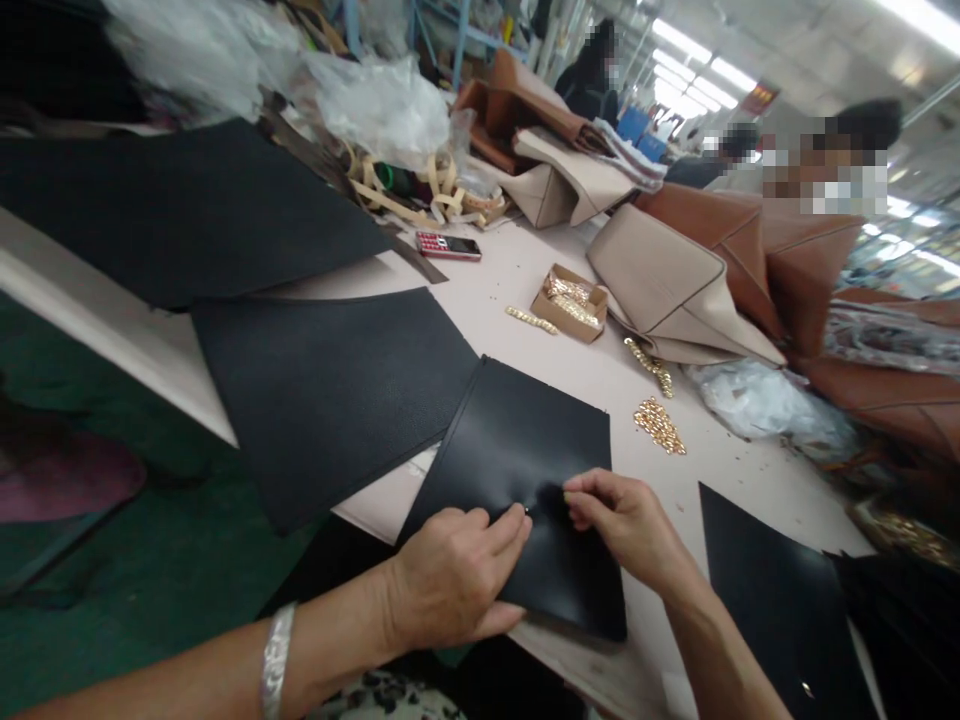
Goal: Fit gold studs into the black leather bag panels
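Observation:
A black leather panel [536, 415] lies at the table's front edge, nearest to me. My left hand [461, 570] is closed on its near left side, fingertips on the surface beside a tiny shiny spot [527, 511]. Just to the right, my right hand [619, 515] hovers over the panel with thumb and forefinger pinched together. Whatever is in that pinch is too small to make out. Beyond the panel are a loose pile of small gold metal fittings [660, 426] and a small cardboard box [581, 330] holding more of them.
More black panels lie left [322, 390], far left [187, 215] and right [780, 600]. A red phone [448, 246] rests near tan strips [427, 190]. Beige bags [660, 265], brown bags [810, 260] and clear plastic [772, 405] line the far side. People are in the background.

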A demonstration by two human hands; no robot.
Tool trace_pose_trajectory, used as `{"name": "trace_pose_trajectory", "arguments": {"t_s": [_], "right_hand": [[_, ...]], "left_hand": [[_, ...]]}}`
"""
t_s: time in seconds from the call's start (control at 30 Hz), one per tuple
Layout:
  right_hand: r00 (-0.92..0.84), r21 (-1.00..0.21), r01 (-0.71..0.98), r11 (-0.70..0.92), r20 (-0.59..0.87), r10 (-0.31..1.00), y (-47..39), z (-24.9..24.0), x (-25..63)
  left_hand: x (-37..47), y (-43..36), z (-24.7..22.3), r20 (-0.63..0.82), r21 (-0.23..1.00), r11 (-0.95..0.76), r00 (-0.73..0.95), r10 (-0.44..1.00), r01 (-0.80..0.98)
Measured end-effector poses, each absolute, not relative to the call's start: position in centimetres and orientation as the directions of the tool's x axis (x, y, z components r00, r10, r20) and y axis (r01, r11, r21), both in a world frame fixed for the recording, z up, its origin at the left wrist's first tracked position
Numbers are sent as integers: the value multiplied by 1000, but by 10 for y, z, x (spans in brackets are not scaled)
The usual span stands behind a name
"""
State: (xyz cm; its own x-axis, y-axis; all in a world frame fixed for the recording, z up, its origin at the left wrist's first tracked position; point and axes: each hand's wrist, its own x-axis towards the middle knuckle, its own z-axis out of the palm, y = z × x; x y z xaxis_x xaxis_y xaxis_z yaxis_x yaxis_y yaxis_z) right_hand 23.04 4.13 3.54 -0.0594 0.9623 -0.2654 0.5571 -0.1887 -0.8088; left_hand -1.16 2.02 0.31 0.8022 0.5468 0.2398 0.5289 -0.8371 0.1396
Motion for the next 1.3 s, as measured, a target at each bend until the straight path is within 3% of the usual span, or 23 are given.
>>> {"name": "trace_pose_trajectory", "arguments": {"t_s": [0.23, 0.47, 0.7, 0.97, 1.07, 1.3], "right_hand": [[-180, -643, 764, -56, -295, 939, 34, 48, 189], [-211, -593, 804, -28, -329, 920, 41, 54, 185], [-202, -552, 831, -71, -418, 886, 52, 60, 177], [-122, -383, 916, -119, -549, 827, 75, 63, 173], [-113, -379, 914, -145, -582, 805, 81, 62, 172], [22, -371, 907, -200, -431, 902, 68, 58, 185]], "left_hand": [[-13, 20, 0, 296, 154, -848, 796, 529, 506], [-13, 20, -3, 292, 156, -856, 805, 516, 493], [-14, 20, -4, 302, 183, -852, 797, 523, 490], [-15, 20, -5, 302, 230, -855, 801, 516, 464], [-16, 21, -4, 289, 247, -851, 802, 522, 464], [-17, 20, 0, 241, 265, -825, 794, 558, 499]]}}
